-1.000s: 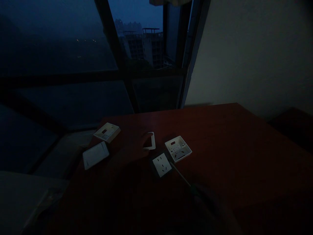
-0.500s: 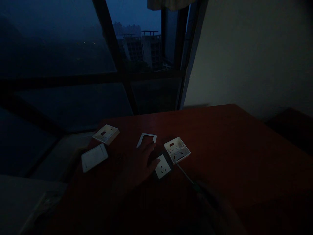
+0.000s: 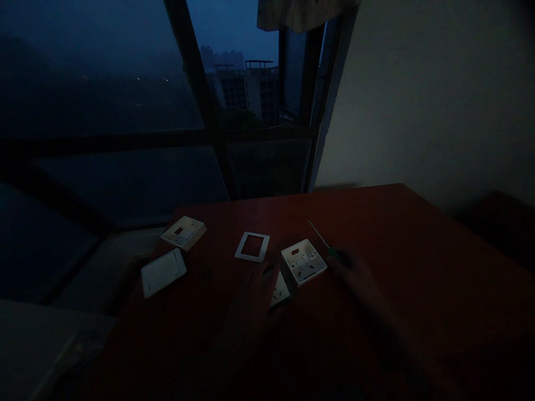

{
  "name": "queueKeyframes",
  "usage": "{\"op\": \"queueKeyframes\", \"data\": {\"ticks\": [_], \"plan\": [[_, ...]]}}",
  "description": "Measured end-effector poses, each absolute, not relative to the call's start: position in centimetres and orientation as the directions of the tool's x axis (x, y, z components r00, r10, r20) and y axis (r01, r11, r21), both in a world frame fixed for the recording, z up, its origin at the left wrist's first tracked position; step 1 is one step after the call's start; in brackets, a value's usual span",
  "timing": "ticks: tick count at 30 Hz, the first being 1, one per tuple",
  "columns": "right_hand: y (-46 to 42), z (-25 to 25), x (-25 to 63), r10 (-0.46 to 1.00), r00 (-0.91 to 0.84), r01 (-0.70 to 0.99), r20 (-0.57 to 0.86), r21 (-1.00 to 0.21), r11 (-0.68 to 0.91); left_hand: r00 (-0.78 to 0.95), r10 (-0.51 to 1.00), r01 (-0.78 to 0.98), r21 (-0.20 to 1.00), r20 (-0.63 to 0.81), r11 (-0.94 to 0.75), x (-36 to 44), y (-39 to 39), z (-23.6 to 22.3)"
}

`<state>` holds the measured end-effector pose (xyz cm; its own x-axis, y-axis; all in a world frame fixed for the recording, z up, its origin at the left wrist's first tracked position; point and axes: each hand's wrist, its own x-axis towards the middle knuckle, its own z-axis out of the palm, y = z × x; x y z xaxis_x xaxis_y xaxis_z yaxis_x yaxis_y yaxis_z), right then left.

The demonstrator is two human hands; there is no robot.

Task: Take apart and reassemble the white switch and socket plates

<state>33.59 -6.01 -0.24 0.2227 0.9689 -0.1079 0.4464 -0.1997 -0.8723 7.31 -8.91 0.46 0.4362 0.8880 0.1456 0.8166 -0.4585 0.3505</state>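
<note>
The scene is very dark. My left hand (image 3: 259, 292) is at a white socket panel (image 3: 279, 291), with fingers over its far side and thumb near its front edge; it seems to grip the panel. In my right hand (image 3: 355, 273) is the green handle of a screwdriver (image 3: 319, 233), whose thin shaft points away to the far left, low over the table. Between the hands an open white mounting box (image 3: 321, 268) sits on the table, its hollow side up. Beyond my left hand lies a flat white square frame (image 3: 239, 249).
At the table's left edge are a second white mounting box (image 3: 194, 236) and a white cover plate (image 3: 163, 272). Small dark pieces (image 3: 204, 275), perhaps screws, lie nearby. The brown table (image 3: 376, 223) meets a window at the back and a pale wall (image 3: 418, 100) on the right.
My right hand has moved away and to the right, taking the screwdriver's tip out beyond the mounting box. My left hand has drawn back from the frame and closed over the socket panel.
</note>
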Motion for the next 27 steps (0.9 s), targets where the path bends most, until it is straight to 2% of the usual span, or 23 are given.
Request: {"op": "queueKeyframes", "data": {"ticks": [5, 12, 17, 21, 27], "plan": [[-4.0, -1.3, 32.7, 0.988, 0.12, 0.437, -0.094, -0.889, -0.138, 0.461, 0.878, 0.809, 0.346, 0.128, -0.475, 6.1, -8.8, 0.3], [-5.8, -1.0, 30.6, 0.996, -0.001, 0.424, -0.085, -0.903, -0.076, 0.334, 0.91, 0.794, 0.448, 0.245, -0.412, 5.0, -7.5, 1.7], [-7.1, -0.8, 29.0, 0.996, -0.06, 0.365, -0.062, -0.93, -0.036, 0.444, 0.876, 0.727, 0.497, 0.187, -0.474, 6.8, -6.9, 3.7], [-7.6, -0.9, 28.9, 0.998, -0.045, 0.315, -0.054, -0.948, -0.037, 0.526, 0.84, 0.688, 0.515, 0.132, -0.512, 8.3, -6.8, 3.2], [-8.1, -0.9, 29.1, 0.998, -0.034, 0.284, -0.051, -0.958, -0.039, 0.529, 0.841, 0.675, 0.547, 0.11, -0.496, 8.4, -6.8, 2.5]]}}
